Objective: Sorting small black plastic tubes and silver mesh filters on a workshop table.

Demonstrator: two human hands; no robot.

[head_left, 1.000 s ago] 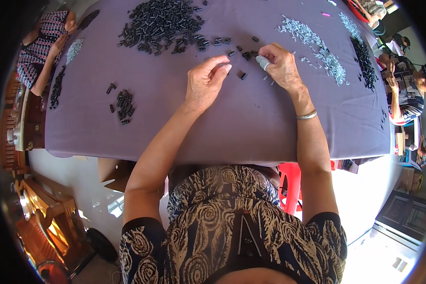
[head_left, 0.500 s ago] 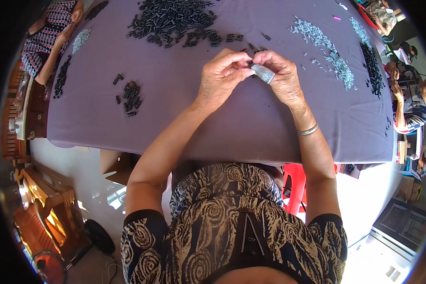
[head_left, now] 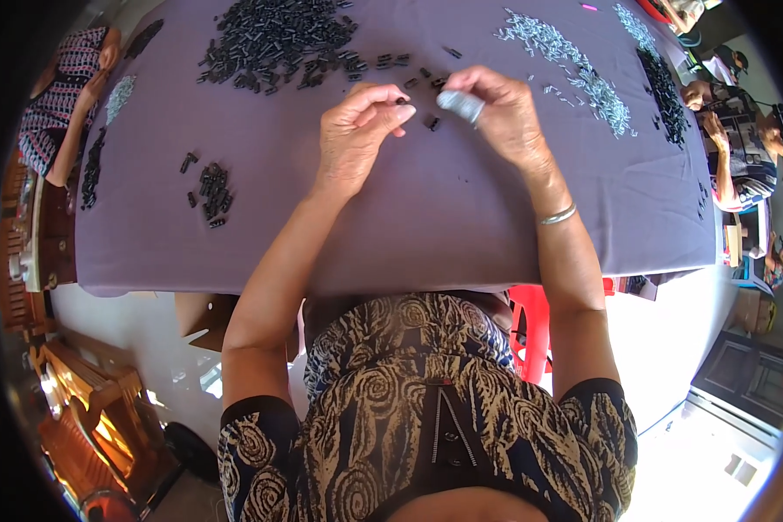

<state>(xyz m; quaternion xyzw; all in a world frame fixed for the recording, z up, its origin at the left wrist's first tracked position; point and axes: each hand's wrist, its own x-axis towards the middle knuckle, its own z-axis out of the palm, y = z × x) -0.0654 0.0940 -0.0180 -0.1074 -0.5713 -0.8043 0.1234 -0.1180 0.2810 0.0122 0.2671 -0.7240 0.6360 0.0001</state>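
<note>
My left hand (head_left: 350, 139) hovers over the purple-grey tablecloth (head_left: 426, 217), thumb and fingers pinched on a small black cylindrical piece (head_left: 401, 102). To its right, my right hand (head_left: 509, 117) is closed around a pale grey, shiny flat piece (head_left: 461, 105), blurred by motion; its exact kind does not show. The hands are apart. A loose black piece (head_left: 433, 123) lies on the cloth between them. More black pieces lie just beyond the right fingertips.
A large pile of black pieces (head_left: 274, 43) spreads at the far left, with a smaller cluster (head_left: 215, 193) nearer. Clear, silvery small pieces (head_left: 574, 70) trail across the far right. Other people sit along both sides. A red stool (head_left: 531, 326) stands below the table edge.
My hands have parted: the left moved left with a small black piece, while the right keeps the pale grey piece. A black piece now shows on the cloth between them. The view has shifted slightly.
</note>
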